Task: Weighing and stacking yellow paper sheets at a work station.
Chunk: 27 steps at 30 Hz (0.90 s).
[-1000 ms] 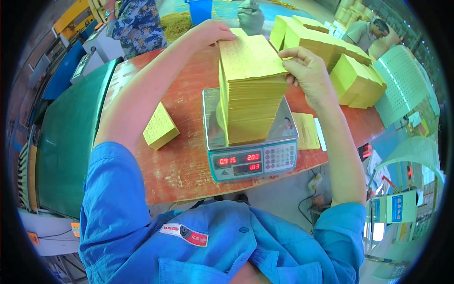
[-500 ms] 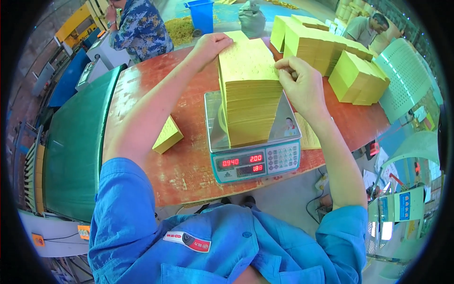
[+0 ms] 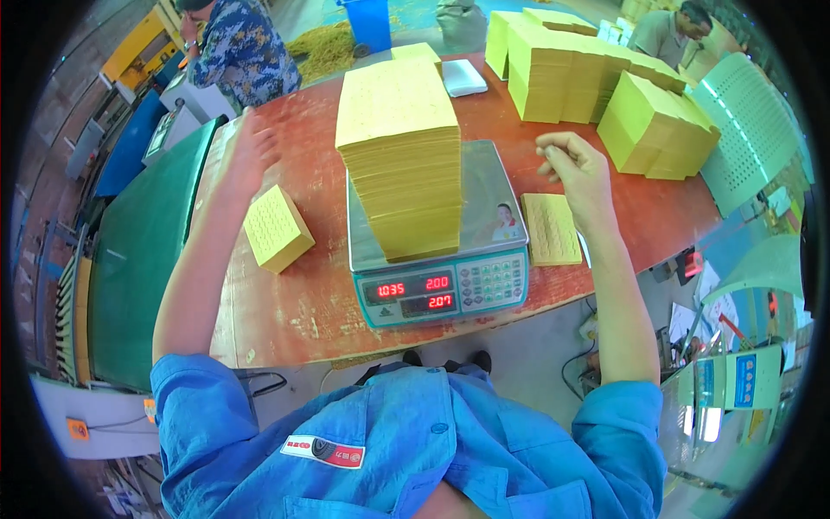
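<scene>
A tall stack of yellow paper sheets [image 3: 402, 186] stands on the metal pan of a teal-edged digital scale [image 3: 441, 290], whose red display is lit. Neither hand touches the stack. My left hand [image 3: 251, 154] is to its left, over the red table, slightly blurred, fingers apart and holding nothing. To the right of the scale, my right hand [image 3: 575, 164] hovers with fingers loosely bent, tips apart, nothing visible in them. A small block of yellow sheets [image 3: 278, 229] lies left of the scale. Another low yellow stack [image 3: 552, 229] lies just right of it, near my right forearm.
Large yellow stacks [image 3: 562, 78] fill the back right of the red table [image 3: 303, 324]. Behind the scale sit a white packet [image 3: 464, 78] and another yellow stack [image 3: 417, 52]. A green conveyor belt [image 3: 143, 268] runs at left. Two other people are beyond the table.
Both hands have let go of the tall stack and moved apart, the left one leftward and nearer. The scale's reading has risen. The view has shifted slightly.
</scene>
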Each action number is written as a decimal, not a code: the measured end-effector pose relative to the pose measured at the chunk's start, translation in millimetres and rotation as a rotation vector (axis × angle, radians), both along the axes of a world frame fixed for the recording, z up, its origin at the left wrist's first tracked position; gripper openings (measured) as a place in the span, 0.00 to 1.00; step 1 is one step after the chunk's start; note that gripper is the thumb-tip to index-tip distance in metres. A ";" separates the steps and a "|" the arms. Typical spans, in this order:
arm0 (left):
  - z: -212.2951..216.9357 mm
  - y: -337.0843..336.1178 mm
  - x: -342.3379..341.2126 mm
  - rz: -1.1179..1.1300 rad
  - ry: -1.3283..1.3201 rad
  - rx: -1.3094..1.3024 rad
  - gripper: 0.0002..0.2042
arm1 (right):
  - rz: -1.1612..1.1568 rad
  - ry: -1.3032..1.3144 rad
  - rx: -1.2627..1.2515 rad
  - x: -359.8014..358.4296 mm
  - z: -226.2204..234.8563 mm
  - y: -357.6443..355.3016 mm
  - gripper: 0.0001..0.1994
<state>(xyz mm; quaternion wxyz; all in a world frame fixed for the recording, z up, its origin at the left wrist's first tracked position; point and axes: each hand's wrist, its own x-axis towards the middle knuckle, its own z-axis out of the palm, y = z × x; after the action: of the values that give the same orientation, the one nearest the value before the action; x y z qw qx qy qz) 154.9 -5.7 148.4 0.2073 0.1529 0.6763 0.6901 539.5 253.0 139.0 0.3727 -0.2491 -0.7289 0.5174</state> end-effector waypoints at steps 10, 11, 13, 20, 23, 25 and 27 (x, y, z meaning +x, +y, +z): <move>32.4 13.6 81.0 0.092 -0.035 -0.089 0.44 | 0.237 -0.073 -0.233 44.2 -45.3 76.3 0.08; 38.1 21.4 94.0 0.042 -0.039 -0.074 0.42 | 0.274 -0.074 -0.257 44.2 -48.6 81.1 0.09; 50.5 36.4 121.7 -0.065 0.003 -0.078 0.41 | 0.332 -0.075 -0.284 42.8 -50.5 86.7 0.09; 69.0 28.5 112.5 -0.377 0.169 -0.282 0.40 | 0.572 -0.048 -0.243 4.6 -38.2 71.4 0.10; 82.4 42.9 142.6 -0.060 -0.018 -0.186 0.43 | 0.590 -0.061 -0.221 -6.3 -44.7 69.1 0.11; 77.6 48.6 151.7 -0.086 -0.012 -0.206 0.42 | 0.557 -0.084 -0.240 -13.9 -51.5 67.2 0.11; 83.5 40.5 167.4 -0.088 0.018 -0.232 0.42 | 0.599 -0.076 -0.221 -29.4 -54.6 63.6 0.12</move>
<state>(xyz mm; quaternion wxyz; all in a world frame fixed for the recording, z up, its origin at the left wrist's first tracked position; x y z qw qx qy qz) 322.3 34.8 231.9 0.2475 0.1635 0.7460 0.5962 510.0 316.5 84.5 0.1469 -0.0816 -0.7227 0.6704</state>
